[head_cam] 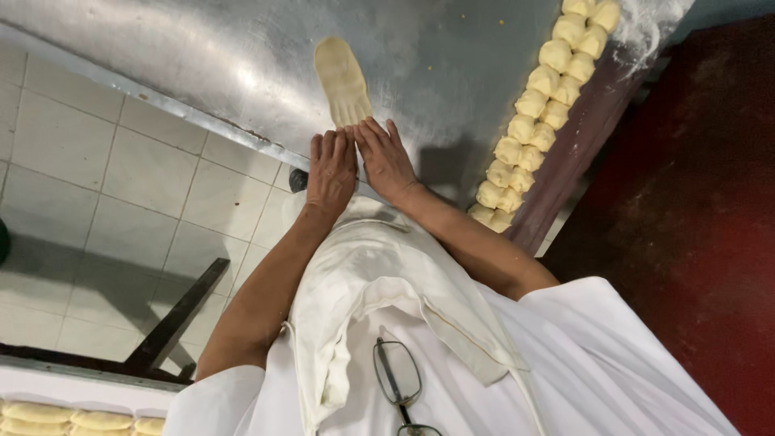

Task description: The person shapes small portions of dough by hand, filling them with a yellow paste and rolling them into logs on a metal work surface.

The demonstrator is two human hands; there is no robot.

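Head view: our left hand (pixel 331 173) and right hand (pixel 386 161) lie flat, fingers spread, pressing the dough strip (pixel 343 81) toward 12 o'clock; we'd keep pressure even.

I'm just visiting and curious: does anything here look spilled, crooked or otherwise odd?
Nothing much. Both hands, left hand and right hand, press a flattened dough strip on the metal table. Dough pieces sit in a neat double row. Only some flour dust lies loose at the table's far corner.

Pale yellow dough (pixel 342 79), grey steel table (pixel 202 56)
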